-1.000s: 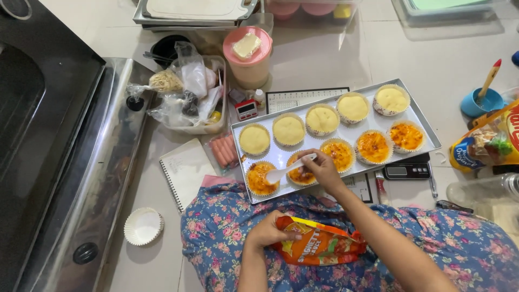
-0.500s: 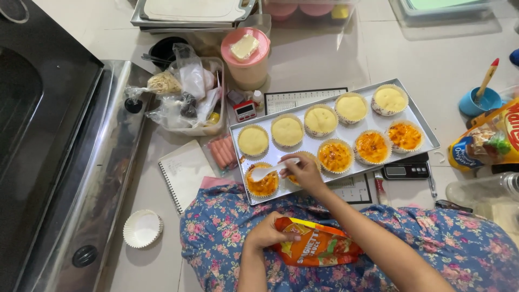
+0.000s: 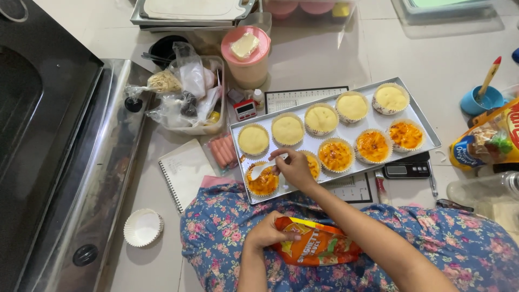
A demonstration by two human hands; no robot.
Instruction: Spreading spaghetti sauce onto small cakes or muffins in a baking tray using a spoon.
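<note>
Metal tray [image 3: 427, 130] lies on the tiled floor ahead of your lap, ten paper-cupped cakes in two rows. Sauce pouch [image 3: 319, 247] rests on your floral lap: soft, slack, likely slippery film; hold it at the upper edge so it won't squeeze out. Your left hand [image 3: 266, 233] clasps its left end. Your right hand [image 3: 294, 168] pinches a small white spoon [image 3: 264, 167], light and stiff, bowl over the front-left cake [image 3: 263, 181], well forward of the pouch.
</note>
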